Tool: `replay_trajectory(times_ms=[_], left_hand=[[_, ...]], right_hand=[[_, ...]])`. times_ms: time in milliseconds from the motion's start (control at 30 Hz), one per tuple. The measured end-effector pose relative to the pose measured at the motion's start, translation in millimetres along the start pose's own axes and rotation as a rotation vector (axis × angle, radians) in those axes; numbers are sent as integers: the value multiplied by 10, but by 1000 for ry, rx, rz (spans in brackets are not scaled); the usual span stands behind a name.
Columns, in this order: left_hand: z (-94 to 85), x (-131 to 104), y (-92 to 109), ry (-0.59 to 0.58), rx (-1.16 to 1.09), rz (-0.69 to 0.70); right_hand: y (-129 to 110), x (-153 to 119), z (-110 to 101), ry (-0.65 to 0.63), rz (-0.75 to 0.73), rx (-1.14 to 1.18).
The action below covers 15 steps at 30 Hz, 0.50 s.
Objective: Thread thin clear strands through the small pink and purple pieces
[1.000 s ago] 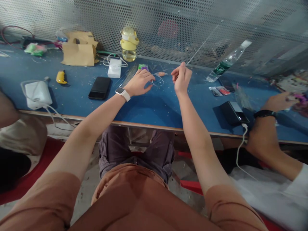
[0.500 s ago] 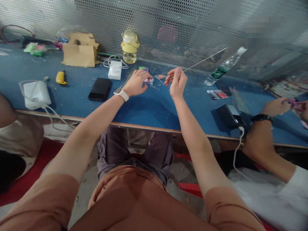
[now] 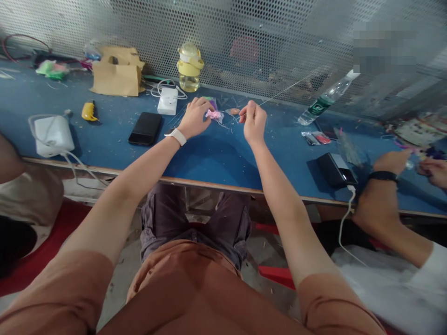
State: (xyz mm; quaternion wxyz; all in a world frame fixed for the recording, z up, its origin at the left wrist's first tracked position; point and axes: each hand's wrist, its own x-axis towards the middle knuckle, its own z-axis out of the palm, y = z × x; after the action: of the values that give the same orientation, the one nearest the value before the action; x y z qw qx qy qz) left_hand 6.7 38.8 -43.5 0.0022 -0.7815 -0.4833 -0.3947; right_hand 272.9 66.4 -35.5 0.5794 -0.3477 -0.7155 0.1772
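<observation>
My left hand point(image 3: 195, 116), with a white watch band at the wrist, is over the blue table point(image 3: 216, 158), its fingertips at a small pink bundle point(image 3: 214, 115). Its fingers are spread; whether they touch the bundle is hard to tell. A purple and green packet point(image 3: 211, 102) lies just behind. My right hand point(image 3: 254, 121) is raised to the right, its fingers pinched on a thin pale stick point(image 3: 284, 90) that slants up and right. Between the hands lies a small orange-pink piece point(image 3: 233, 111) among clear strands.
Behind stand a yellow-lidded bottle point(image 3: 189, 67) and a mesh wall. A black power bank point(image 3: 145, 129) and yellow clip point(image 3: 89, 112) lie left. On the right are a water bottle point(image 3: 323, 102), a black device point(image 3: 335, 170) and another person's hands point(image 3: 393, 162).
My right hand has moved slightly left and down with the stick. My left hand has drawn back a little, showing more of the pink bundle. The other person's hands have moved lower.
</observation>
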Motion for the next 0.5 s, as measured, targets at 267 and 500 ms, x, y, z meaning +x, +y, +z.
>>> replay_trajectory(times_ms=[267, 500], left_hand=[[11, 47, -82, 71, -51, 17], [-25, 74, -94, 148, -106, 38]], right_hand=[[17, 6, 14, -86, -70, -53], [-68, 12, -60, -169, -163, -177]])
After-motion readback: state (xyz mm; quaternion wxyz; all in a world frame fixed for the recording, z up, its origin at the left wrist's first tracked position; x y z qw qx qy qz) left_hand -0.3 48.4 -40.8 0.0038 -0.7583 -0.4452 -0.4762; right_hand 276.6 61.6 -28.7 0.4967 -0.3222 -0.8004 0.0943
